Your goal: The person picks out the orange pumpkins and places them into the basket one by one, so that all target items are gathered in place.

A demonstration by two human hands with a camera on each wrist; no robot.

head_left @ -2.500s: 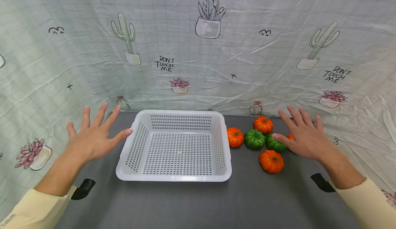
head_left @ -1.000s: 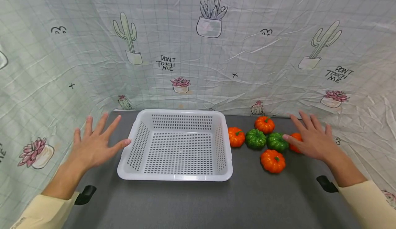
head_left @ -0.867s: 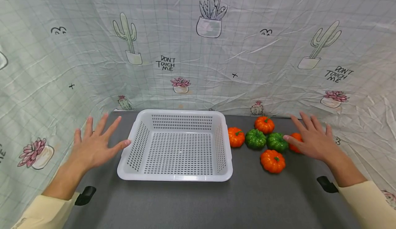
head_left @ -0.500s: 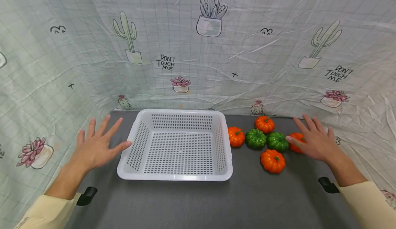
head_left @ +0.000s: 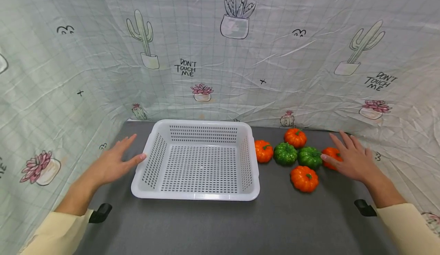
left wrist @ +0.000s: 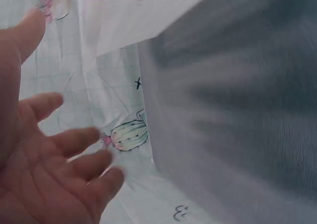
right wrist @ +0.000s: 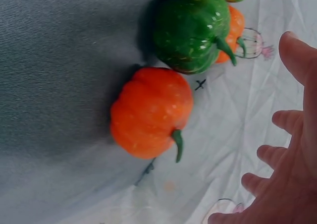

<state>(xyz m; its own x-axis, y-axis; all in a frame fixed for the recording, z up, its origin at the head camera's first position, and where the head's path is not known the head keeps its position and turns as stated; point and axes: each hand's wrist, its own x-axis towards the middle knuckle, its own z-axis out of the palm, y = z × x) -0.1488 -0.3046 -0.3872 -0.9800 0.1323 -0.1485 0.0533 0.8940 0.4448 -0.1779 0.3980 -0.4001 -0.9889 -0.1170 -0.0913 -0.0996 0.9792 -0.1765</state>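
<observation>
My left hand (head_left: 110, 165) hovers at the left side of a white perforated plastic basket (head_left: 195, 196), its thumb tip near the basket's rim and nothing in its grasp. In the left wrist view its fingers are spread and slightly bent. Over on the right, my right hand (head_left: 355, 161) is held with fingers extended above the rightmost orange mini pumpkin (head_left: 330, 156), partly covering it in the head view. The right wrist view shows that orange pumpkin (right wrist: 151, 112) apart from the fingers, beside a green pumpkin (right wrist: 190, 30).
Between basket and right hand lie two green pumpkins (head_left: 285, 154) and several orange ones, the nearest orange pumpkin (head_left: 304, 179) sitting toward the front. The dark grey tabletop (head_left: 213, 228) ends at a cactus-print cloth (head_left: 220, 64) behind and at both sides.
Both hands have sunk lower; the right has also drifted outward to the right, uncovering the green pumpkin. The left hand has turned, its fingers bunching together in the head view. Basket and pumpkins stay put.
</observation>
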